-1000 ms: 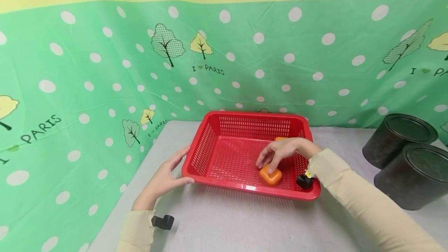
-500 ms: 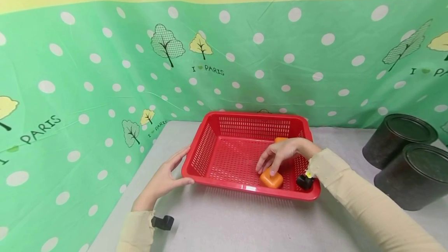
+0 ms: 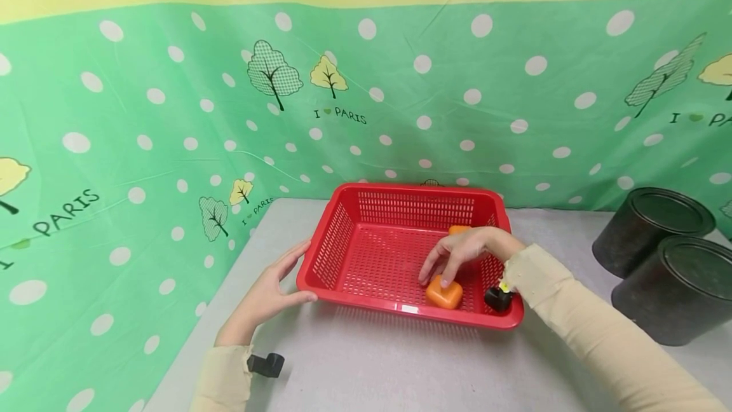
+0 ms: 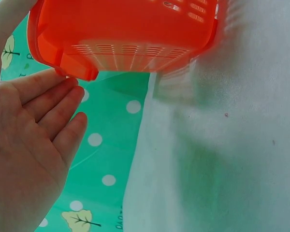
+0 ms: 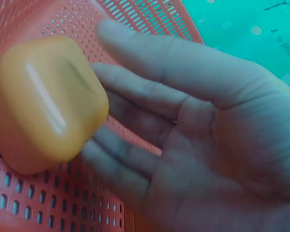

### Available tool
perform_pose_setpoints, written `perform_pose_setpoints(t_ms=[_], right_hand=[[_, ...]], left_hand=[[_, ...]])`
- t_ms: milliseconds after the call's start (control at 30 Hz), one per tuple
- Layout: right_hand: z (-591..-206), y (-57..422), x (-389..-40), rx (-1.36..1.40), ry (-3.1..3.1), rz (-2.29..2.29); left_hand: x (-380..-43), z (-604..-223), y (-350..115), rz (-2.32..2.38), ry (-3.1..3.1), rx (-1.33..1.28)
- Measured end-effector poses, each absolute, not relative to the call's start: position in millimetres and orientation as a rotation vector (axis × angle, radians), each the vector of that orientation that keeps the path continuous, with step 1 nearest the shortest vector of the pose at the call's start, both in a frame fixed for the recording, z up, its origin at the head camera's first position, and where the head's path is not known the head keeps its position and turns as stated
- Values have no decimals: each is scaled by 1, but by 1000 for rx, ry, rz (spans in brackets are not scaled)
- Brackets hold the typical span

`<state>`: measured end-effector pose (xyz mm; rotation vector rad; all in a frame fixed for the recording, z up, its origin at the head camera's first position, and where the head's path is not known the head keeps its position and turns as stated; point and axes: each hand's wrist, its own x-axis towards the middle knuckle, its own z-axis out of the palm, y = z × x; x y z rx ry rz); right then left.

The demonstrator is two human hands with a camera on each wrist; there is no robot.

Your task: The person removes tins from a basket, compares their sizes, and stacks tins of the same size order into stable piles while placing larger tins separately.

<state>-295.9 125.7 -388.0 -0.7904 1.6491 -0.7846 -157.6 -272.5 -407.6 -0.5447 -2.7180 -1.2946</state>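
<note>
A red slotted plastic basket (image 3: 366, 301) sits on the table. My left hand (image 3: 269, 294) is at its left end: fingertips touch the end rim, thumb by the near corner. In the left wrist view, the left hand's fingers (image 4: 53, 104) are nearly straight under the rim. My right hand (image 3: 457, 256) reaches inside, over an orange, rounded, blocky thing (image 3: 444, 294) near the front wall. In the right wrist view, this smooth orange thing (image 5: 43, 106) lies beyond the loosely bent fingertips, and the thumb (image 5: 135, 46) stands apart from it. Whether the fingertips touch it is unclear.
Another orange thing (image 3: 459, 229) lies in the basket behind the right hand, mostly hidden. Two black lidded buckets (image 3: 652, 227) stand on the right of the table (image 3: 366, 367). A green dotted cloth (image 3: 400, 81) hangs behind and at left.
The orange thing under my right hand has turned and shifted slightly right and toward the front wall. Right fingers moved a little; the left hand and basket stay put.
</note>
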Motion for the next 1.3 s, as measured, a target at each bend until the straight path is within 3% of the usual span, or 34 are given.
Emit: perform_pose_setpoints(t_ms=[1300], right_hand=[[-383, 129, -299, -763, 1486, -694]], left_hand=[[-156, -406, -270, -1309, -2725, -526]])
